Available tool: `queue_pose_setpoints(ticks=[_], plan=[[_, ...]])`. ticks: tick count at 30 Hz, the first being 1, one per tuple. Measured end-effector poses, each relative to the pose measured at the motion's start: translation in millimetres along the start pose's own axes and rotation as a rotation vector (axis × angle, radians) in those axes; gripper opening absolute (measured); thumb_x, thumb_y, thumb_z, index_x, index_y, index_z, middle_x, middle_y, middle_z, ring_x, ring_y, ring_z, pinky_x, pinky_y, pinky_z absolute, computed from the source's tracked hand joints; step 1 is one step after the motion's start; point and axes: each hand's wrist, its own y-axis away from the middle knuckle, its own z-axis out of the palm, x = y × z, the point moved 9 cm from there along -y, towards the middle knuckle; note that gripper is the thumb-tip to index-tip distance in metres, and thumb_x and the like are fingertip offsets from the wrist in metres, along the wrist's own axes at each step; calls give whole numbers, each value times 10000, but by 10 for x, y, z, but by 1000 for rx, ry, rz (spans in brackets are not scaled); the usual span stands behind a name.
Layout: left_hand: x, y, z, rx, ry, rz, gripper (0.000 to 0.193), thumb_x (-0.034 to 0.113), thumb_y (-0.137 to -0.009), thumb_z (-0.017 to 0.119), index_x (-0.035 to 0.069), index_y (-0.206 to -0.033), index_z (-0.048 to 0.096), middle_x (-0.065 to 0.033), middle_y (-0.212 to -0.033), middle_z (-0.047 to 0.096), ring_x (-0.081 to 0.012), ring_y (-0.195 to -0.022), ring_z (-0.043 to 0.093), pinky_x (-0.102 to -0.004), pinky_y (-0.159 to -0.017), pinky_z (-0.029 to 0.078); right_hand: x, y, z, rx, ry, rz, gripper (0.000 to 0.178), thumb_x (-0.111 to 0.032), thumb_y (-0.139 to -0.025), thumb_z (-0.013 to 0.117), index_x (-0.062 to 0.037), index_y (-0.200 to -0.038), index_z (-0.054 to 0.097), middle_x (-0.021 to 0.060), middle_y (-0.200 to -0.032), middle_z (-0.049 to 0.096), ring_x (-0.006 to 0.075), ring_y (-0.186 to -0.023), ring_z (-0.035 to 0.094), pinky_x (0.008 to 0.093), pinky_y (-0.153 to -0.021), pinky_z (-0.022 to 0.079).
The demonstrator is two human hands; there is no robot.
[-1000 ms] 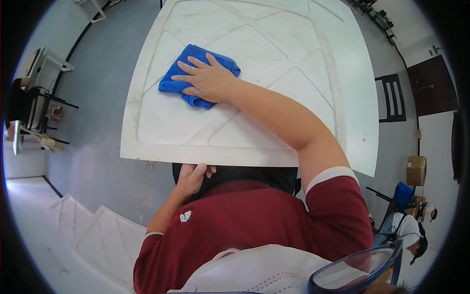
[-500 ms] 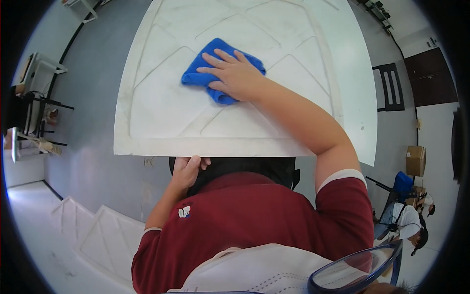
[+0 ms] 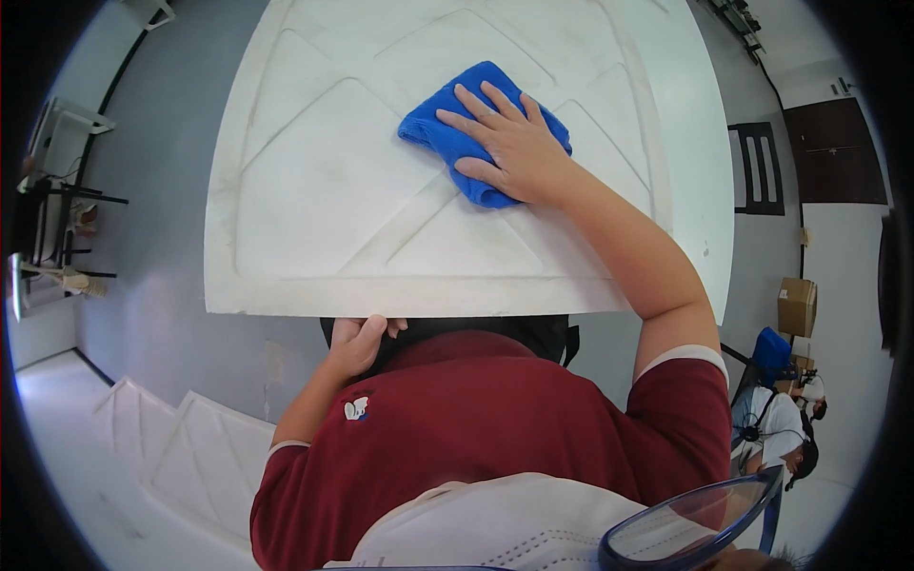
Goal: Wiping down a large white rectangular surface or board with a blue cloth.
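A folded blue cloth (image 3: 459, 143) lies on a large white panel (image 3: 314, 214) with raised ribs and a raised border. My right hand (image 3: 519, 147) presses flat on the cloth from above, its fingers spread apart. Grey smudges show along the panel's ribs. At the panel's near edge, left of the middle, my left hand (image 3: 360, 344) is closed against the rim. Its thumb and curled fingertips show just below the edge, and part of the fingers is hidden.
The panel rests on a white table (image 3: 700, 200). More white ribbed panels (image 3: 214, 457) lie at the lower left. A dark chair (image 3: 757, 169) and a cardboard box (image 3: 797, 306) stand at the right, with a person (image 3: 785, 423) below them. Furniture lines the left wall.
My right hand has slid the blue cloth to the right across the panel. My left hand stays at the near edge. The whole view has shifted slightly.
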Motion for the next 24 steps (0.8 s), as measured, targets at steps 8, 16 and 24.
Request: queue_pose_setpoints(ticks=[8, 16, 24], plan=[[-10, 20, 10, 27, -5, 29, 198, 157, -869, 456, -7, -937, 543, -109, -877, 583, -167, -771, 546, -282, -660, 439, 79, 5, -15, -12, -52, -12, 493, -425, -873, 426, -248, -1329, 372, 64, -1420, 278, 295, -1312, 216, 515, -1036, 158], [88, 6, -34, 69, -109, 87, 264, 232, -885, 464, -14, -888, 558, -105, -809, 593, -159, -730, 544, -287, -658, 441, 240, -60, 65, -13, -30, -46, 445, -335, -887, 418, -240, -1320, 380, 64, -1430, 256, 281, -1322, 194, 508, -1050, 133], [93, -37, -14, 45, -90, 140, 320, 300, -882, 505, -9, -960, 533, -113, -843, 576, -189, -753, 557, -294, -636, 433, 1564, 208, 55, 35, 153, 467, 463, -417, -909, 345, -266, -1347, 329, 57, -1430, 258, 288, -1318, 212, 546, -1017, 196]])
